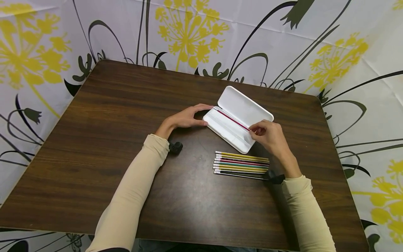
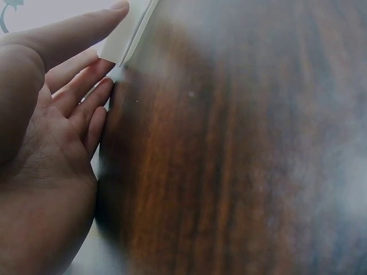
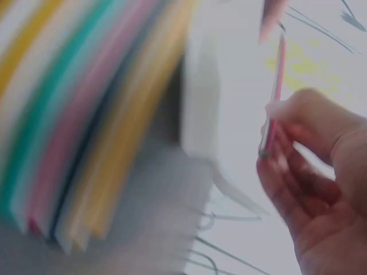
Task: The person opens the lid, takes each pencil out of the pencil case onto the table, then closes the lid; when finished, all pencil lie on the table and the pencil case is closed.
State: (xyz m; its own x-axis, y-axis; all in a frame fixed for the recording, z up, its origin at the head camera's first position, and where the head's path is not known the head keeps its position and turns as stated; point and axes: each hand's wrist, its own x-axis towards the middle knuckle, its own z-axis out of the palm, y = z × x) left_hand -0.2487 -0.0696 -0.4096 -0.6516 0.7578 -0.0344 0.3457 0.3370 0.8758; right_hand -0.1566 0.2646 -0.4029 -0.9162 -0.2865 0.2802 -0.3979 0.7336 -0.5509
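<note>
A white pencil case (image 1: 225, 129) lies with its lid (image 1: 244, 105) swung up on the far side. My left hand (image 1: 186, 118) touches the case's left end, thumb at the near corner and fingers toward the far one, all fairly straight. At the case's right end, my right hand (image 1: 270, 136) pinches a red pencil (image 1: 232, 119) between thumb and fingers. That pencil slants across the case along the hinge side, its far end at the left. In the right wrist view the held pencil (image 3: 279, 74) shows between the fingertips.
Just nearer than the case, several pencils (image 1: 242, 163) in yellow, red, green and black lie side by side in a row, eraser ends left. All stand on a dark wooden table (image 1: 126, 105). A flowered cloth (image 1: 195, 31) hangs behind the table's far edge.
</note>
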